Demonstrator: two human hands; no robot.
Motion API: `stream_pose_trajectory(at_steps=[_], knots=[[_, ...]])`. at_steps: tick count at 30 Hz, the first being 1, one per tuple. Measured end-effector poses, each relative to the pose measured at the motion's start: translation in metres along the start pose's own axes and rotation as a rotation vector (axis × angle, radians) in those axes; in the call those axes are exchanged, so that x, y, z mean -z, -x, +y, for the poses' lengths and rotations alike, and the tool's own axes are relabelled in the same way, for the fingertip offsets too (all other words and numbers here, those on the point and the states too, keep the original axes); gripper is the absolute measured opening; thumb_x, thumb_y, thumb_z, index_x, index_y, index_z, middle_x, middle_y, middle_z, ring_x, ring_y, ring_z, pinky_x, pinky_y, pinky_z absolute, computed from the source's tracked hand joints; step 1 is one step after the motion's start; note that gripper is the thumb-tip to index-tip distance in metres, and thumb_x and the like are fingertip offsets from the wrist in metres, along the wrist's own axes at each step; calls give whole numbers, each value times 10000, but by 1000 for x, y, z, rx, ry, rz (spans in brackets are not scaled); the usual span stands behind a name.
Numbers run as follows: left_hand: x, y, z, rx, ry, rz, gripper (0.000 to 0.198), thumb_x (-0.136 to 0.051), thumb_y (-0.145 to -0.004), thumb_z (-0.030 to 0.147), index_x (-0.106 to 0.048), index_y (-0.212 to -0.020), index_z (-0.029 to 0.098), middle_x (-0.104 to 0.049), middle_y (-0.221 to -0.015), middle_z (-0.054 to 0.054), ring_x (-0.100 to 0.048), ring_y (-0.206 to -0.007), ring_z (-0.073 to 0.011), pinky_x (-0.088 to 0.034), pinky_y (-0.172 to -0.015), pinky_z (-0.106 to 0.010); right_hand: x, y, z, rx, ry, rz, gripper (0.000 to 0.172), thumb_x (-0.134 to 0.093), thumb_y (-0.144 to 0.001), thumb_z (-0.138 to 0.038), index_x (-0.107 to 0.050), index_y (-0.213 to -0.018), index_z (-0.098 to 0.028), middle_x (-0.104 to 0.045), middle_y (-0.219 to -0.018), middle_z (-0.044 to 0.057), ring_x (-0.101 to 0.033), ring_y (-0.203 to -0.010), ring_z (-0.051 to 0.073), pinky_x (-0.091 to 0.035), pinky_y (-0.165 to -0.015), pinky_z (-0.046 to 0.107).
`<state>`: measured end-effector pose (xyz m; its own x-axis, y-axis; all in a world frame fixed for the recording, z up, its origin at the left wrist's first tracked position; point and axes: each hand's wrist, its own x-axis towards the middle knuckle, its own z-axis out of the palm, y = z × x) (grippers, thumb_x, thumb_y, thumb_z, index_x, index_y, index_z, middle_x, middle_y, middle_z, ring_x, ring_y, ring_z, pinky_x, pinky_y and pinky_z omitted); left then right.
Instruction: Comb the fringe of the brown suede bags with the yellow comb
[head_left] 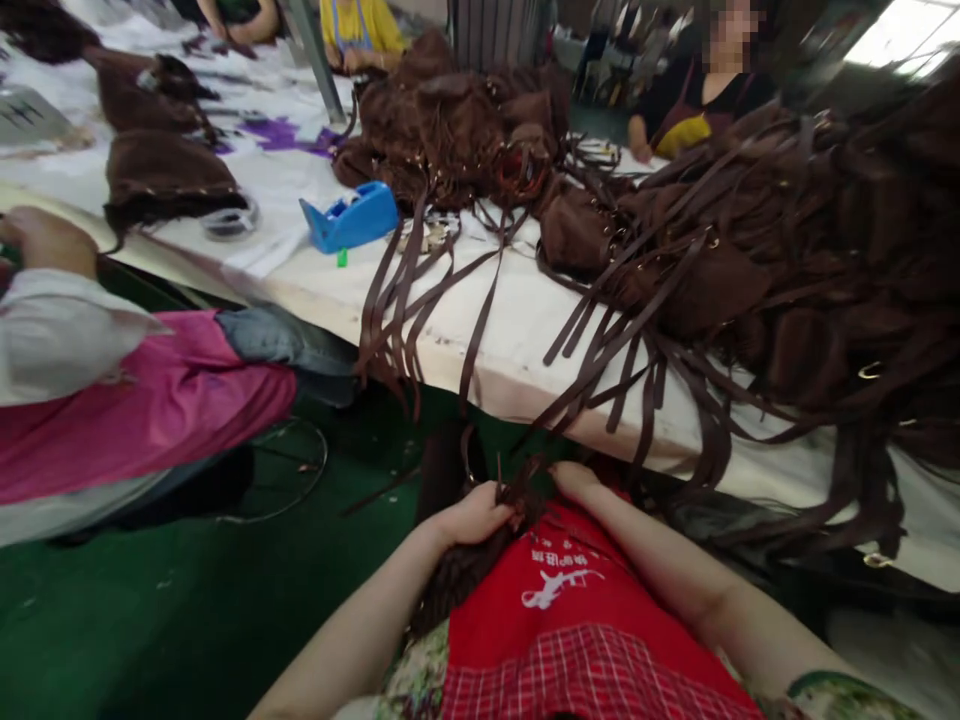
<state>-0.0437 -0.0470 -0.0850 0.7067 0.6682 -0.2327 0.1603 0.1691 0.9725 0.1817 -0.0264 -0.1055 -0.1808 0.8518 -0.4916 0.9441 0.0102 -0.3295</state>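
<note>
On my lap, over the red apron [622,600], lies a dark brown bag [457,580] with a fringe and thin straps. My left hand [476,512] is closed round its gathered upper part, thumb on top. Close by on the right, my right hand [576,482] has its fingers curled at the edge of the brown strands; what it pinches is hidden. A ring-like strap loop [469,455] stands up beyond my left hand. Part of the bag is out of sight below my left forearm.
Brown bags with long hanging straps [675,270] are heaped on the white table [502,330] ahead. A blue tape dispenser [351,218] stands left of them. A co-worker in a pink apron [187,390] sits close on my left. Other people work across the table.
</note>
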Motion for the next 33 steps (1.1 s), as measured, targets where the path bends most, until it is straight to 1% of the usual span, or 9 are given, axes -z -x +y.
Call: stream_pose_trajectory(at_steps=[4, 9, 13, 17, 21, 23, 25, 29, 33], knots=[[16, 4, -13, 54, 284, 46, 346, -507, -856, 452, -606, -717, 151, -630, -722, -36, -557, -721, -157, -459, -762, -277, 4, -6, 16, -43, 27, -99, 389, -348, -973, -375, -647, -860, -154, -696, -856, 98, -649, -794, 192, -463, -689, 296], [19, 2, -17, -10, 505, -1, 352, -520, -839, 442, -593, -676, 139, -640, -738, -60, -574, -765, -178, -444, -829, -317, 35, 25, -26, 195, -23, 74, 451, -215, -989, -425, -603, -959, -197, -700, -850, 57, -640, -765, 175, -409, -664, 260], [17, -1, -17, 82, 474, 2, 267, -665, -753, 382, -671, -799, 119, -671, -800, -61, -590, -799, -181, -443, -863, -322, 37, 39, -62, 398, 98, 22, 359, -277, -982, -387, -578, -1023, -196, -707, -881, 66, -640, -762, 171, -406, -665, 252], [12, 6, -17, 127, 440, 48, 287, -703, -717, 399, -695, -794, 122, -682, -794, -59, -598, -804, -186, -445, -893, -340, 31, 39, -76, 410, 258, 39, 321, -293, -975, -340, -573, -987, -184, -705, -857, 106, -656, -747, 199, -417, -628, 261], [12, 7, -15, 134, 338, 104, 353, -617, -764, 508, -699, -757, 164, -679, -798, -70, -614, -840, -238, -453, -921, -418, 22, 45, -76, 369, 341, 101, 226, -371, -921, -257, -586, -899, -191, -708, -788, 87, -670, -664, 204, -424, -538, 254], [27, -16, -19, 153, 252, 16, 412, -623, -704, 596, -721, -893, 243, -695, -917, -78, -622, -956, -317, -462, -926, -492, 15, 29, -71, 342, 329, 84, 189, -423, -874, -252, -603, -850, -200, -709, -718, 67, -665, -595, 210, -427, -493, 265], [51, -57, -13, 136, 153, -64, 480, -624, -629, 661, -685, -1017, 385, -695, -1008, -34, -610, -1022, -387, -478, -867, -575, 19, -3, -64, 288, 195, 82, 179, -469, -847, -331, -628, -835, -250, -710, -681, 36, -659, -563, 218, -432, -468, 284], [81, -130, 24, 60, 41, -110, 569, -494, -606, 757, -492, -1159, 622, -635, -1184, 87, -560, -1112, -447, -460, -772, -661, 61, -63, -57, 236, 46, 199, 185, -524, -829, -438, -652, -920, -341, -722, -796, 13, -675, -658, 218, -466, -519, 322], [87, -152, 44, 60, 18, -94, 625, -448, -599, 769, -372, -1212, 675, -552, -1301, 130, -507, -1175, -454, -449, -761, -661, 87, -80, -55, 208, 23, 243, 225, -574, -791, -494, -663, -955, -367, -721, -821, 37, -666, -711, 265, -484, -551, 384]])
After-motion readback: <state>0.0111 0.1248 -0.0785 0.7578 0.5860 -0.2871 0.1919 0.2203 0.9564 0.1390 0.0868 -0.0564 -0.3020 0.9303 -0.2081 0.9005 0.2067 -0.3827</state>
